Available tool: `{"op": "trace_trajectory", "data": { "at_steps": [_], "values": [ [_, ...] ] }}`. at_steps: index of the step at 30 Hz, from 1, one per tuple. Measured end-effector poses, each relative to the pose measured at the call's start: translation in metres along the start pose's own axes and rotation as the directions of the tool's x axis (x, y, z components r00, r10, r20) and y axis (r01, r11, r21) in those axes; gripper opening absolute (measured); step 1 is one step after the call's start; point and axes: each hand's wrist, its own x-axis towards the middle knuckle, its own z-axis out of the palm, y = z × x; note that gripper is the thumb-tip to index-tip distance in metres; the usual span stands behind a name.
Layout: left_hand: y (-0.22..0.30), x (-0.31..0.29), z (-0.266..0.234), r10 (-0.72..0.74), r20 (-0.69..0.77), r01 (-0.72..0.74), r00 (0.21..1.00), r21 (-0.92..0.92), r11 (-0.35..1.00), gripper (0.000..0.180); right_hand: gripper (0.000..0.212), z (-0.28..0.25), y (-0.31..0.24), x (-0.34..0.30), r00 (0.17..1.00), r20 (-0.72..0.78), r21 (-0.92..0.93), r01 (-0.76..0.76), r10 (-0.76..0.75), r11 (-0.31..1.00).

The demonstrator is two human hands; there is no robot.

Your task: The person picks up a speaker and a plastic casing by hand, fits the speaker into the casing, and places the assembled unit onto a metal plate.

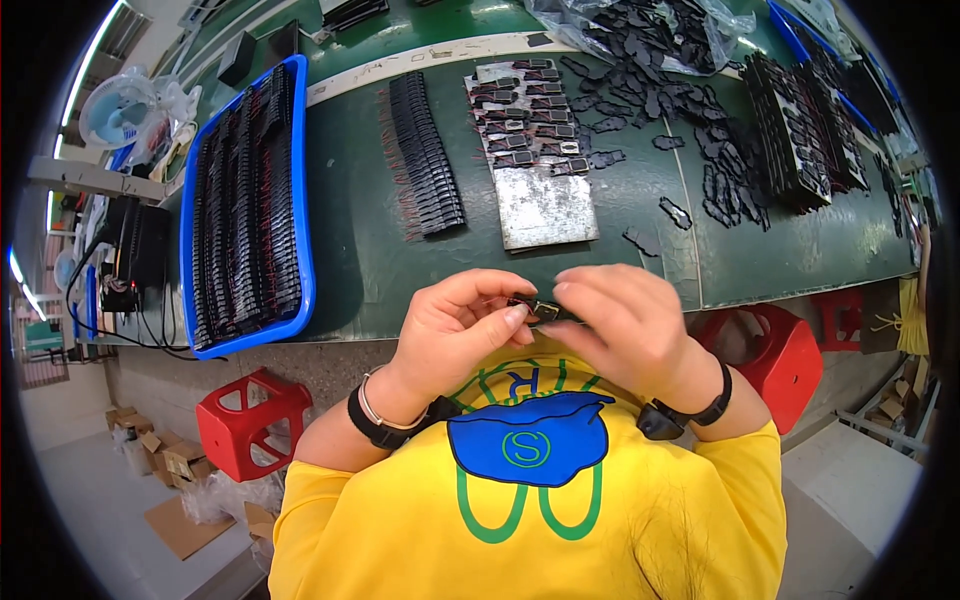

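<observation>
Just off the table's front edge, both my hands hold one small black part with a rectangular component (546, 310) and thin reddish wires. The fingers of my left hand (455, 325) pinch its left end. My right hand (625, 320) closes over its right end and hides some of it. Beyond them lies a metal plate (545, 215), its far half covered with rows of similar black parts with wires (515, 158). Left of the plate is a long stacked row of black parts (430, 170) with red wires sticking out.
A blue tray (307, 220) full of black parts stands at the left. Loose flat black pieces (730, 170) spread from a clear plastic bag (725, 30). Stacked black parts (785, 130) stand at the right. Red stools (250, 425) flank me below the green table (350, 260).
</observation>
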Motion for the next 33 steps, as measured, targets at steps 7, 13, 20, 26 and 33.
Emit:
{"op": "trace_trajectory", "data": {
  "at_steps": [7, 13, 20, 26, 33],
  "values": [
    [0.000, 0.001, 0.004, -0.008, 0.019, 0.007, 1.000, 0.043, 0.999, 0.023, 0.024, 0.008, 0.005, -0.004, 0.991, -0.026, 0.022, 0.133, -0.132, 0.991],
    [0.002, 0.000, 0.008, 0.022, -0.069, -0.018, 0.997, 0.052, 0.998, 0.017, 0.023, 0.008, 0.006, -0.007, 0.991, -0.048, 0.029, 0.129, -0.128, 0.991],
    [0.008, 0.004, 0.007, 0.483, 0.154, -0.391, 0.862, 0.809, 0.440, 0.015, 0.025, 0.012, 0.005, -0.010, 0.995, -0.054, 0.021, 0.086, -0.085, 0.996],
    [0.011, 0.007, 0.011, 0.597, 0.326, -0.570, 0.733, 0.774, 0.276, 0.016, 0.028, 0.012, 0.002, -0.009, 0.997, -0.068, 0.119, -0.024, 0.032, 0.993],
    [0.012, 0.006, 0.011, 0.537, 0.340, -0.574, 0.772, 0.736, 0.359, 0.016, 0.035, 0.012, 0.005, -0.013, 0.999, -0.034, 0.160, -0.031, 0.037, 0.987]
  ]
}}
